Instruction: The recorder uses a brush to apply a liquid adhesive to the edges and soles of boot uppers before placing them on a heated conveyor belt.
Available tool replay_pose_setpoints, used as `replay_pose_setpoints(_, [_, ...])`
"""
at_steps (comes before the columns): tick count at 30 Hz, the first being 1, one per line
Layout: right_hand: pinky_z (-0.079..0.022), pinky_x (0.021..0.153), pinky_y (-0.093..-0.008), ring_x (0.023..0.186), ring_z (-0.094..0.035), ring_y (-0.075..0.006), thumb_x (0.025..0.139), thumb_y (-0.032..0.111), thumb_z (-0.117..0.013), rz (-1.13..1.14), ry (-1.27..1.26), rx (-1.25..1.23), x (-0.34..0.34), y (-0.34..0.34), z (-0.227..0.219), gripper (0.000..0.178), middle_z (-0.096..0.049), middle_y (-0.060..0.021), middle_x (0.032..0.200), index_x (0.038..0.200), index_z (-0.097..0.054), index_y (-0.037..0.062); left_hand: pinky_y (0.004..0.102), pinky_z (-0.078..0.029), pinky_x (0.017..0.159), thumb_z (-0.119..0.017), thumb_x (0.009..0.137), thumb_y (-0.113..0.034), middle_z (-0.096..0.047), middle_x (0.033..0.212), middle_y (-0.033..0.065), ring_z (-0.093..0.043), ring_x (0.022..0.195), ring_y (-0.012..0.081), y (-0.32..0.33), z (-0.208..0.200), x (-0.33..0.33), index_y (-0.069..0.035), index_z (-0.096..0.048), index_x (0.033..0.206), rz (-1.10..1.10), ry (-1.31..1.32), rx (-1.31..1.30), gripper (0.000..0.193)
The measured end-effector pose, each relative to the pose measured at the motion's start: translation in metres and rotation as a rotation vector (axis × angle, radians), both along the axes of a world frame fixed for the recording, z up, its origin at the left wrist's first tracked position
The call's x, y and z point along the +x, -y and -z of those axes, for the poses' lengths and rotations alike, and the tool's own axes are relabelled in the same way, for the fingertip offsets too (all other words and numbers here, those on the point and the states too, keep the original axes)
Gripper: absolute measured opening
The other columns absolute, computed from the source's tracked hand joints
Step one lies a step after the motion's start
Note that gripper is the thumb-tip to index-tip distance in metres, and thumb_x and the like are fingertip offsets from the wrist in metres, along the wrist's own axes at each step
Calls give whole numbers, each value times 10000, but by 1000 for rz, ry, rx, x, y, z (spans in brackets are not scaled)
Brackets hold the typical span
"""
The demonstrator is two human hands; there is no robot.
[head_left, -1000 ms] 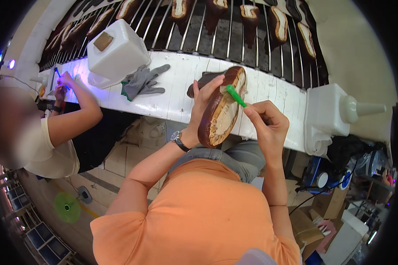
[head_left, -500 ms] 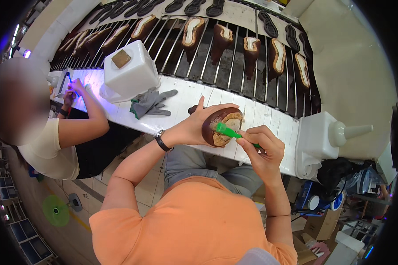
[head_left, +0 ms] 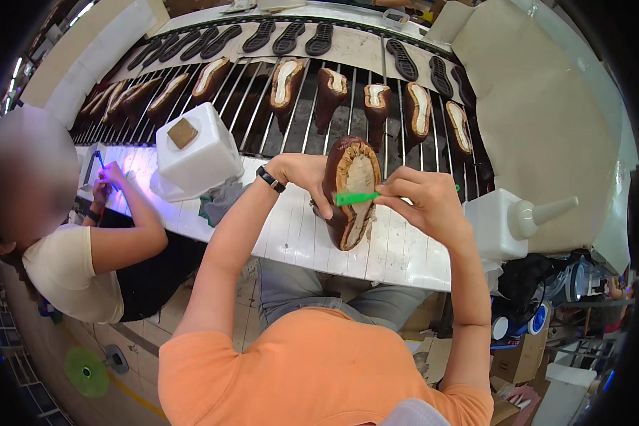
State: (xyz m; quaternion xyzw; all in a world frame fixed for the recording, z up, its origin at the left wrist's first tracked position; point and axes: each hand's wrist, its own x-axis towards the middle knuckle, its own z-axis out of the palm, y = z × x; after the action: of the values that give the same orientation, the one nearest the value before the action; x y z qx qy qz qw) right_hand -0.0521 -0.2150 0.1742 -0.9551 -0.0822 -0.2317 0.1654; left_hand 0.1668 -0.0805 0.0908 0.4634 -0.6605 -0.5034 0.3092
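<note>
A dark brown shoe upper (head_left: 361, 167) is held over the front of the white bench, its pale underside with a tan gathered rim turned toward me. My left hand (head_left: 307, 179) is closed around its left side, with the thumb lying along the brown leather. In my right hand (head_left: 424, 204) is a small green brush (head_left: 355, 199), pinched between thumb and fingers. The brush head lies across the middle of the underside; its bristles are hard to make out, and I cannot tell whether they touch.
Behind the bench (head_left: 291, 243), several brown uppers (head_left: 419, 110) rest sole-side up on a metal roller rack, with black outsoles (head_left: 403, 59) beyond. A white container (head_left: 196, 145) and grey glove (head_left: 224, 201) lie left; a spouted white bottle (head_left: 504, 224) stands right. A co-worker (head_left: 85, 263) sits left.
My left hand has turned the upper so its underside shows lengthwise. The brush has gone from the end of the upper to its middle, its head now pointing left. The whole view has shifted.
</note>
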Motion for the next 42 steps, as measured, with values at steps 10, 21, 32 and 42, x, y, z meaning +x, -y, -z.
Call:
replay_pose_setpoints(10, [-458, 586, -364, 637, -593, -283, 727, 190, -754, -24, -275, 100, -6, 9, -4, 174, -625, -75, 730, 771, -670, 44, 301, -436, 944, -860, 586, -45, -620, 1168, 76, -548, 1071, 146, 10, 47, 19, 26, -513, 1260, -121, -408, 179, 761])
replay_pose_setpoints(21, [-480, 663, -392, 755, -649, -316, 688, 114, -729, 1559, -279, 490, -282, 14, 56, 159, -663, -148, 767, 813, -678, 30, 373, -375, 1040, -857, 638, -259, -496, 1312, 63, -472, 1214, 234, -64, 140, 61, -13, -396, 1348, -713, -658, -108, 881])
replay_pose_setpoints(32, [-497, 691, -436, 775, -641, -377, 709, 131, -728, 1652, -199, 299, -288, 41, 129, 145, -656, -188, 761, 750, -664, 7, 360, -371, 1016, -595, 898, -439, -465, 1317, 77, -469, 1184, 203, -48, 147, 38, -38, -333, 1379, -1081, -547, -159, 679])
replay_pose_setpoints(42, [-396, 479, -228, 517, -555, -76, 839, 214, -657, 1502, 264, 1090, -319, 39, 168, 200, -662, -39, 657, 799, -707, 24, 405, -453, 970, -363, 929, -608, -498, 1325, 113, -518, 1179, 267, -31, 112, -53, -68, -385, 1381, -1276, -1055, -93, 704])
